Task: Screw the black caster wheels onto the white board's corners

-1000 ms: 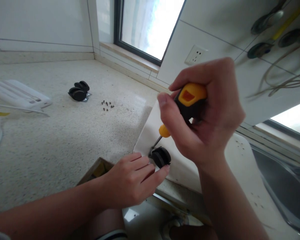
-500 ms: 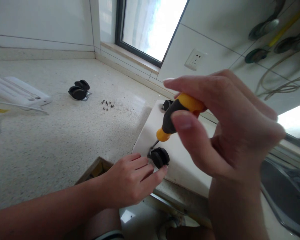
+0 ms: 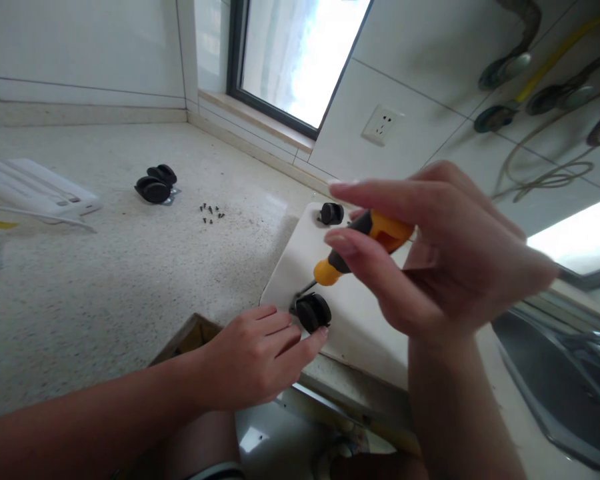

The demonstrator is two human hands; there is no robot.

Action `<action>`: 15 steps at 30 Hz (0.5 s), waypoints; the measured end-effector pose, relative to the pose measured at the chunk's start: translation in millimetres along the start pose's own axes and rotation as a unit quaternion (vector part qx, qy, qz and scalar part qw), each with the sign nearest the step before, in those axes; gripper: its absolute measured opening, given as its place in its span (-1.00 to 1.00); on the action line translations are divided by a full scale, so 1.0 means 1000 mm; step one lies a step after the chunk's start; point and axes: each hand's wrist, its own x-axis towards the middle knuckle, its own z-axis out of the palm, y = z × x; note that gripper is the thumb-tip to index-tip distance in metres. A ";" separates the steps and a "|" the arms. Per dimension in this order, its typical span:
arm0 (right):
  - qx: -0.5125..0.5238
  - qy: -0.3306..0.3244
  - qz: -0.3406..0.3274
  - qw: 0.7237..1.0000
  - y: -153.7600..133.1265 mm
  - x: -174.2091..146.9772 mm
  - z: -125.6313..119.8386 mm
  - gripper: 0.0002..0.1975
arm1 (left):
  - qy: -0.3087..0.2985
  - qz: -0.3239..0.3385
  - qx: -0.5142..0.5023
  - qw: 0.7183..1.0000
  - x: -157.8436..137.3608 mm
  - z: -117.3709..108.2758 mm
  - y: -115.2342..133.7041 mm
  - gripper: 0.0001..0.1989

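My right hand (image 3: 430,253) is closed around the yellow-and-black handle of a screwdriver (image 3: 345,253). Its shaft slants down to the mounting plate of a black caster wheel (image 3: 314,312) near the corner of a white board (image 3: 370,333). Whether the tip sits in a screw is too small to tell. My left hand (image 3: 265,357) rests at the board's near edge, its fingers against the caster and its plate. Another black caster (image 3: 331,213) sits at the board's far corner. Several small dark screws (image 3: 211,213) lie on the speckled countertop (image 3: 130,280).
Two loose casters (image 3: 156,185) are on the counter at left, beyond the screws. A white power bank (image 3: 40,190) and a white cable with a yellow tie (image 3: 0,219) lie at far left. A sink (image 3: 555,387) is at right. An open drawer (image 3: 193,337) lies below the counter edge.
My right hand has shifted slightly down and left and its fingers have turned around the screwdriver handle. My left hand stays at the caster. The whole view has shifted a little.
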 end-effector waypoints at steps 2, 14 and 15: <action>-0.025 0.067 -0.033 0.997 -0.002 0.000 0.003 -0.80 | 0.001 -0.001 -0.001 1.000 0.000 0.001 0.000 -0.68; 0.052 -0.065 0.016 0.996 -0.008 -0.001 -0.011 -0.60 | 0.000 -0.007 -0.009 1.000 -0.002 0.003 0.000 -0.64; 0.072 -0.118 0.043 0.989 -0.009 -0.001 -0.012 -0.56 | -0.002 -0.008 -0.009 1.000 -0.002 0.003 0.000 -0.64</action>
